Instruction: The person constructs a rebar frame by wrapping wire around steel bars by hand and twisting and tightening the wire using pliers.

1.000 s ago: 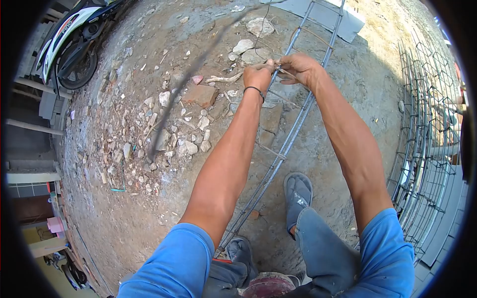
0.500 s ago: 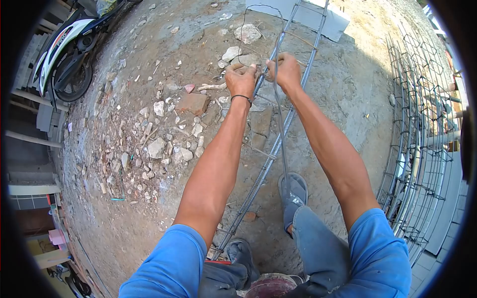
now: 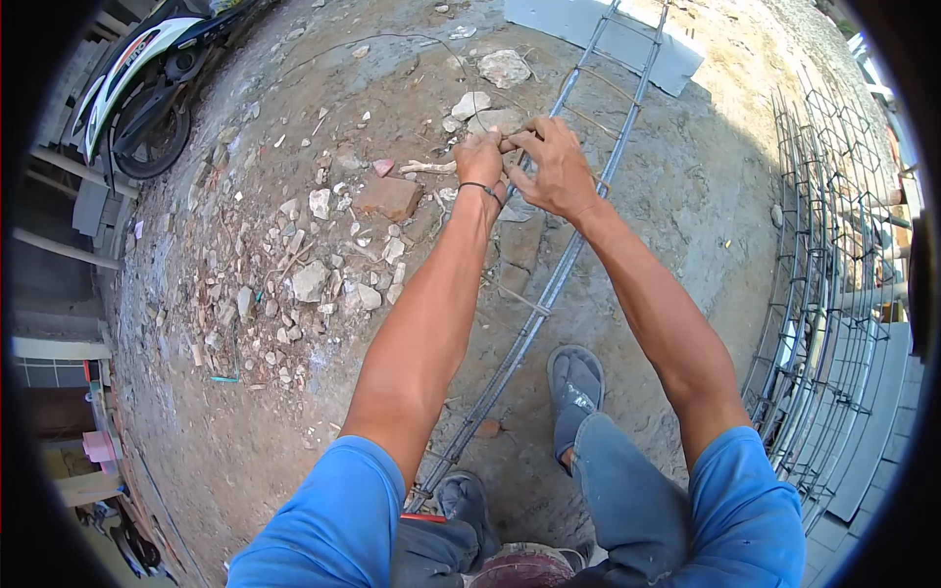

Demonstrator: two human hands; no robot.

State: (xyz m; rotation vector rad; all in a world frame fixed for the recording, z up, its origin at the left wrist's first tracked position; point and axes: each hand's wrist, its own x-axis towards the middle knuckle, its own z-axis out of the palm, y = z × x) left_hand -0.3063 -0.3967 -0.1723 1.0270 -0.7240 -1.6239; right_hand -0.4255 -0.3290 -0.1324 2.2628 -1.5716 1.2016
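Wire (image 3: pixel 392 35) had swung leftward; left hand (image 3: pixel 477 162) fingers pinched it, right hand's (image 3: pixel 559 178) grip unclear; motorbike (image 3: pixel 135 55) lettering apparently read "FINO".

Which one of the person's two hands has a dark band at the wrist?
The left hand: a dark band circles its wrist, while the wrist of the right hand is bare.

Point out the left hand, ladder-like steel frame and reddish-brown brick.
Left hand (image 3: pixel 478 161): head view, back of the hand.
Ladder-like steel frame (image 3: pixel 555 285): head view, on a long rail.
Reddish-brown brick (image 3: pixel 388 197): head view, middle of its upper face.
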